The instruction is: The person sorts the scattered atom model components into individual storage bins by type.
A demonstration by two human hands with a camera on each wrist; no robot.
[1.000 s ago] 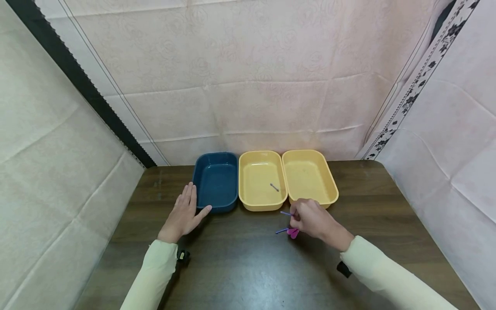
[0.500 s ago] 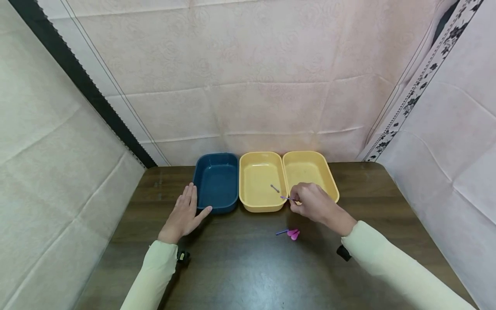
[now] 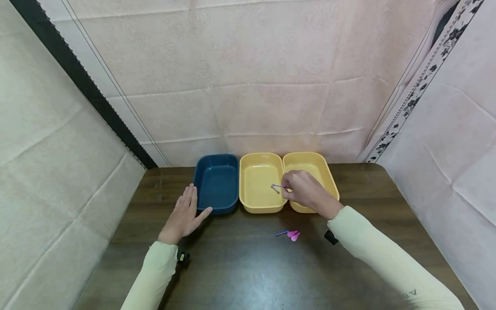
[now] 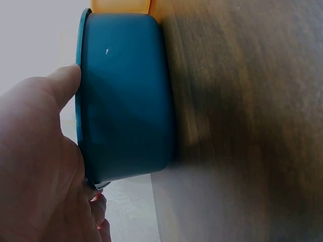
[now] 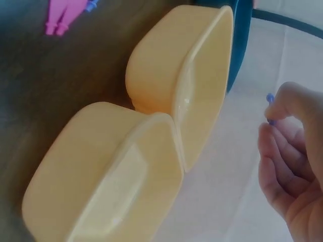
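Wearing pale sleeves on both arms, showing dark lettering on the right one, and black bands at the wrists. Working over a brown wooden table. Noting pink pieces lying on the wood in front of the trays, with a blue-violet stick at their left end; not telling whether touching or just beside.

Resting left hand at the near left corner of the blue tray: running straight fingers along its left side, setting thumb against the near rim, leaving the grip released. Pinching a thin purple stick between thumb and fingertips of right hand, pointing it leftward over the right part of the middle yellow tray. Holding this hand raised, apart from the rims in the right wrist view. Seeing a second stick lying in that tray, lining up close to the held one from above; not telling about contact.

Seeing the right yellow tray standing beside the middle one, rims touching. Finding pale patterned cloth hanging beyond the table.
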